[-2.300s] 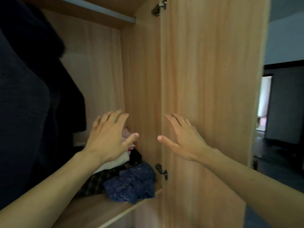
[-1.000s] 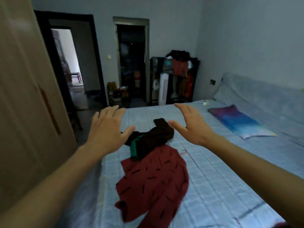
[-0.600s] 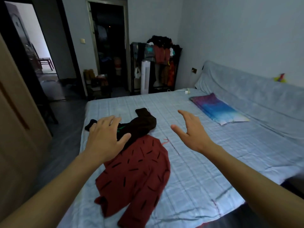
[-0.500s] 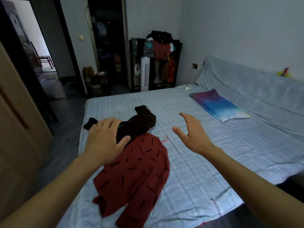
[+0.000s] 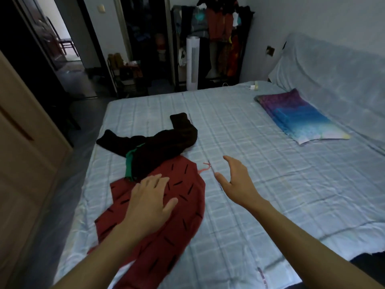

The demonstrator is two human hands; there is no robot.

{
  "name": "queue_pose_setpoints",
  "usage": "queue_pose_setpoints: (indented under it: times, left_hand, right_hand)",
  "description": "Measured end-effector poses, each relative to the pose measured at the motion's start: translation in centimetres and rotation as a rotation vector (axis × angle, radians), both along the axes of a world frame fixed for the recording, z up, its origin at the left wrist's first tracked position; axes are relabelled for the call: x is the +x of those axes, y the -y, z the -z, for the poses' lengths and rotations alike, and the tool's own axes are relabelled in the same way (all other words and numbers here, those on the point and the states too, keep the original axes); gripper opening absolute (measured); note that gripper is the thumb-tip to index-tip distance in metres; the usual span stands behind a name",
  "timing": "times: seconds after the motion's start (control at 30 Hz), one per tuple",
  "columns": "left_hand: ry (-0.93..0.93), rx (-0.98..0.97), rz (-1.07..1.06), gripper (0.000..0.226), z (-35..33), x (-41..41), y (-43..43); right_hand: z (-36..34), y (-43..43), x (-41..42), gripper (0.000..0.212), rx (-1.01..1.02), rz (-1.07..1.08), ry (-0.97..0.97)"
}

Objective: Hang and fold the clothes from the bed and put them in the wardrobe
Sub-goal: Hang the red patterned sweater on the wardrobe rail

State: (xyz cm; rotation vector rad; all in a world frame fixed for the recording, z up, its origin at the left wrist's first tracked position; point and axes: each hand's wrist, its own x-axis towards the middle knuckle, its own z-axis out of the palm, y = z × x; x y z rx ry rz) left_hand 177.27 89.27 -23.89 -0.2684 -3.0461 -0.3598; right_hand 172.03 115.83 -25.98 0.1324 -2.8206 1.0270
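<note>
- My left hand (image 5: 148,203) is over the red top with black dashes (image 5: 187,207), palm down, fingers spread and loose with nothing in them. Can't tell if it's actually touching the fabric.
- My right hand (image 5: 237,182) is just right of that top, above the bed sheet, fingers wide apart and holding nothing.
- The red top lies flat near the left edge of the bed (image 5: 270,195).
- A dark garment with green trim (image 5: 166,147) is bunched up at the far end of the red top, overlapping it a bit.
- A purple-and-blue pillow (image 5: 298,117) sits further up the bed on the right.
- The wooden wardrobe door (image 5: 25,163) is on my left. A clothes rack (image 5: 216,28) and a white tower fan (image 5: 192,63) stand past the bed.
</note>
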Motion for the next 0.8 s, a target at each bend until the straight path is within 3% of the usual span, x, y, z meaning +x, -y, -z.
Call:
queue_pose_setpoints:
  times: [0.2,0.43,0.63,0.8]
  left_hand:
    - [0.046,-0.006,-0.019,0.08,3.3,-6.9,1.0]
    - [0.182,0.071,0.045,0.064,8.8,-16.8,0.6]
    - [0.258,0.01,0.132,0.062,12.6,-24.8,-0.6]
    - [0.344,-0.019,0.133,0.062,15.8,-31.1,-1.1]
  right_hand:
    - [3.9,0.2,-5.2,0.063,0.021,-0.013,0.027]
    - [8.7,1.5,-10.1,0.066,0.065,0.041,0.182]
    - [12.5,2.6,-15.8,0.082,0.038,0.103,0.245]
    - [17.6,2.1,-21.6,0.078,0.029,0.106,0.347]
